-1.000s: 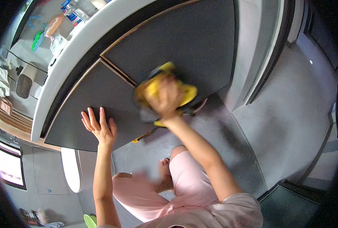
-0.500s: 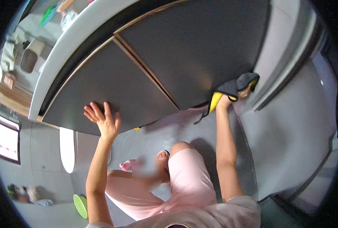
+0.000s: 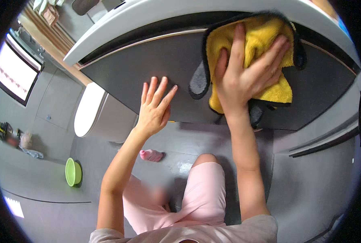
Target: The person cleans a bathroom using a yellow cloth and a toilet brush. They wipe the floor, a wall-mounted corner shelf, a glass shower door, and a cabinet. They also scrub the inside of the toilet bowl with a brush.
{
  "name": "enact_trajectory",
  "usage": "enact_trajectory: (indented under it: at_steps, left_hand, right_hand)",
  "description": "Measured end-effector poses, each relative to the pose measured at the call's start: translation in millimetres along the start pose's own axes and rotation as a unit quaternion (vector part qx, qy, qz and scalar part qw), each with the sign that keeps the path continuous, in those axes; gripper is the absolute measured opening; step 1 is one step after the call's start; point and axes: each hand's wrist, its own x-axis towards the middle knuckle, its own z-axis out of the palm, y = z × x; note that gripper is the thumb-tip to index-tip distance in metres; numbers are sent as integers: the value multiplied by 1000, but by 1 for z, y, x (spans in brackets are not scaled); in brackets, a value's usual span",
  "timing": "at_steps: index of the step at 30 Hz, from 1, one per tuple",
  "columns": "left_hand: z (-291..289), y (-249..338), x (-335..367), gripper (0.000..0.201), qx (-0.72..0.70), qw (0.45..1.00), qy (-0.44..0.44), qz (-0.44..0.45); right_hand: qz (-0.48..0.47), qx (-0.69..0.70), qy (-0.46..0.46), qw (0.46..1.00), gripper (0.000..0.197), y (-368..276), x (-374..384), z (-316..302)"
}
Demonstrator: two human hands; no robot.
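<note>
A yellow microfibre cleaning cloth with black edging and grey underside lies bunched against the dark cabinet front, near its top edge. Pressing it there is my right hand, with its fingers spread over the folds and gripping the cloth. The cloth hides the middle seam between the doors. My left hand is open, its fingers stretched out against the lower left part of the cabinet, holding nothing.
The cabinet hangs under a white countertop. At left stands a white toilet. A pink bottle lies on the grey floor below the cabinet, and a green basin is further left. A sliding door frame borders the right side.
My right hand has carried the cloth from the cabinet's right lower side up and left onto its front. The view has turned; my left hand stays open at the cabinet.
</note>
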Motion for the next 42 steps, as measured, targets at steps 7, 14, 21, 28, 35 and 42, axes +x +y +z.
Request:
enact_trajectory:
  at_steps: [7, 14, 21, 28, 35, 42]
  left_hand:
    - [2, -34, -87, 64, -90, 969, 156, -168]
    - [65, -105, -175, 73, -282, 816, 183, -470]
    - [102, -127, -203, 74, -446, 732, 123, -500]
    - [85, -158, -224, 80, -474, 750, 19, -461]
    - [82, -148, -220, 83, -499, 743, 20, -445]
    - [83, -156, -231, 83, -531, 724, 29, -440]
  right_hand:
    - [-344, 172, -46, 922, 15, -21, -198, 8]
    - [-644, 303, -236, 662, 34, 30, -275, 0]
    - [-342, 137, -63, 927, 19, -39, -63, -1]
    - [-447, 220, -109, 860, 50, -186, -232, 29]
    - [-673, 197, -145, 698, 45, -136, -393, 24]
    - [-466, 175, -150, 854, 24, -100, -210, 10]
